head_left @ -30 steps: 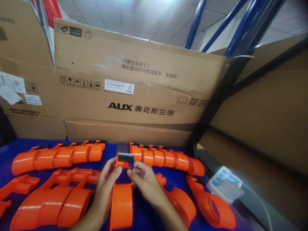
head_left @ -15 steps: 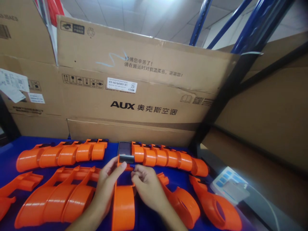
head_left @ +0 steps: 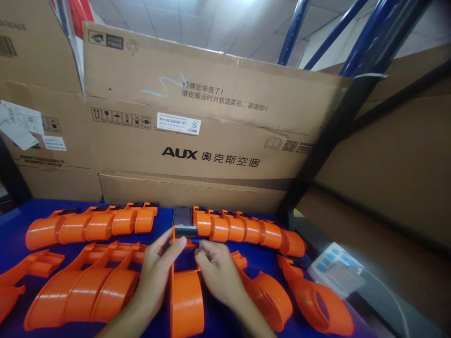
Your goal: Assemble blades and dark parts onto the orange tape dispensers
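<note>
My left hand is closed around the upper end of an orange tape dispenser, its thumb pressed on the front. A dark strip with a pale toothed edge lies across the dispenser's top. My right hand is pinched at the dispenser's right side, on a small dark blue part that sticks out below the strip. The fingertips partly hide this blue part. The dispenser's wide curved band hangs down between my forearms.
Orange dispensers with dark tops stand in a left back row and a right back row. More orange frames lie nearer on the blue surface. A phone-like dark object, a white-and-blue device and cardboard border it.
The lower band of the held dispenser has swung slightly to the right. Both hands keep their hold in almost the same place.
</note>
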Tool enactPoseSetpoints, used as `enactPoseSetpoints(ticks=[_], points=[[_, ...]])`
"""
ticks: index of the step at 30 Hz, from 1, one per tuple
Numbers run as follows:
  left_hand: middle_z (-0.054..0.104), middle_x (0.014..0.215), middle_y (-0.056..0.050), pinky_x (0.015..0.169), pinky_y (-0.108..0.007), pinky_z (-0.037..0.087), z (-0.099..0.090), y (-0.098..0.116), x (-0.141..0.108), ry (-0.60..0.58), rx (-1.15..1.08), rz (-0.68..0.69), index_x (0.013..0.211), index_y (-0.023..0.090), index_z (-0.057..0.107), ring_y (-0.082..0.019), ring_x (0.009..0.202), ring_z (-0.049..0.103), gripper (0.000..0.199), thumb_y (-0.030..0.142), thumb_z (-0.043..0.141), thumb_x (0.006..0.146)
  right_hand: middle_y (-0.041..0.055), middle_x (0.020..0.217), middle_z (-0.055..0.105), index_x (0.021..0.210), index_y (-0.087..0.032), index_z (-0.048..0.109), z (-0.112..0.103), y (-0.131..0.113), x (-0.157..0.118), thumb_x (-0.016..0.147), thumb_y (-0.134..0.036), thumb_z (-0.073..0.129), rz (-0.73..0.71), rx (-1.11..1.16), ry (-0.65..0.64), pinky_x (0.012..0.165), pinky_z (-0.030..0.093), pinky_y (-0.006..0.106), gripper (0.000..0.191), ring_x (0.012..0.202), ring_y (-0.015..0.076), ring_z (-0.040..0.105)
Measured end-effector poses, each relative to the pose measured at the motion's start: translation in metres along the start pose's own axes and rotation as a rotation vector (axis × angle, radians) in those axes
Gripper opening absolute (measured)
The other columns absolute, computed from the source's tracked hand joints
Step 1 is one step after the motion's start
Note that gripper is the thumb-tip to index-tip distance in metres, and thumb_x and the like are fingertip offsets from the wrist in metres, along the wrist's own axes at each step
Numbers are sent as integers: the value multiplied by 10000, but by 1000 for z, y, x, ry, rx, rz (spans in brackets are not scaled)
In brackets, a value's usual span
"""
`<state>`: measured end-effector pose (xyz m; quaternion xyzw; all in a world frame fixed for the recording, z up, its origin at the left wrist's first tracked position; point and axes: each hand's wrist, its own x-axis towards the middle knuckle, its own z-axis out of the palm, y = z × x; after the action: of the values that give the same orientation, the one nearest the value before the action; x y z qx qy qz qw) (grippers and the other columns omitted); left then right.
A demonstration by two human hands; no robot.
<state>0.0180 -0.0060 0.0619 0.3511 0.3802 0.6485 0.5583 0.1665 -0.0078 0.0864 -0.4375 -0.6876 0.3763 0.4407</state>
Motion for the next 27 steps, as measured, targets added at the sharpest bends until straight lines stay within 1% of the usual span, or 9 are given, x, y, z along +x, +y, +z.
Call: enactPoseSetpoints(ticks=[4,7,9,10,13,18,21,25,27], points=[[799,1070,-40,921,-286,514,2,3,-2,20,-11,-2,1119,214,794,-251,1051,696,458,404,878,711,-63,541,452,627,-220,422,-1,0,1,864,-181,435,1,22,-1,472,329,204,240,487,105,466],[805,990,-27,856,-259,531,4,6,-5,46,-42,-15,1021,207,809,-231,981,711,384,402,888,699,-73,555,443,658,-218,452,0,7,3,842,-169,452,44,75,-33,455,327,203,190,453,95,450],[802,943,-20,811,-259,547,5,8,-8,52,-87,-30,957,213,809,-222,922,722,326,424,875,717,-77,573,460,740,-208,535,1,13,4,819,-159,507,53,56,-22,460,329,200,97,463,94,446],[800,919,-20,784,-263,555,5,8,-8,62,-107,-39,930,217,807,-222,893,726,313,443,869,722,-75,583,477,799,-201,582,1,15,4,811,-154,537,41,17,-10,469,330,201,66,479,98,448],[795,863,-24,728,-280,569,2,8,-8,117,-143,-59,922,221,798,-231,824,733,365,499,873,698,-54,607,537,896,-200,661,-2,17,3,811,-132,564,-27,-172,-2,498,322,215,146,517,114,457],[790,805,-53,727,-349,577,-5,9,-4,84,-149,-95,1041,189,774,-275,760,745,488,530,858,702,-20,576,565,707,-215,614,-17,6,0,789,-117,594,-46,-543,22,532,277,252,129,541,148,501],[801,856,-63,700,-324,569,-6,10,-4,85,-106,-108,1075,176,768,-264,762,749,506,530,845,723,21,658,630,693,-209,599,-31,2,-2,787,-130,613,4,-760,37,567,256,269,123,626,178,553],[801,858,-59,655,-276,558,-2,15,-10,28,-68,-62,1085,167,759,-208,694,730,462,498,826,770,38,714,650,707,-197,600,-46,1,-4,807,-136,599,75,-902,-44,581,226,276,116,666,179,550],[801,884,-60,669,-271,559,1,18,-14,-7,-66,-46,1114,168,752,-202,716,729,459,482,819,786,36,711,645,698,-192,591,-51,0,-5,814,-128,580,95,-926,-87,578,213,278,133,657,168,542]])
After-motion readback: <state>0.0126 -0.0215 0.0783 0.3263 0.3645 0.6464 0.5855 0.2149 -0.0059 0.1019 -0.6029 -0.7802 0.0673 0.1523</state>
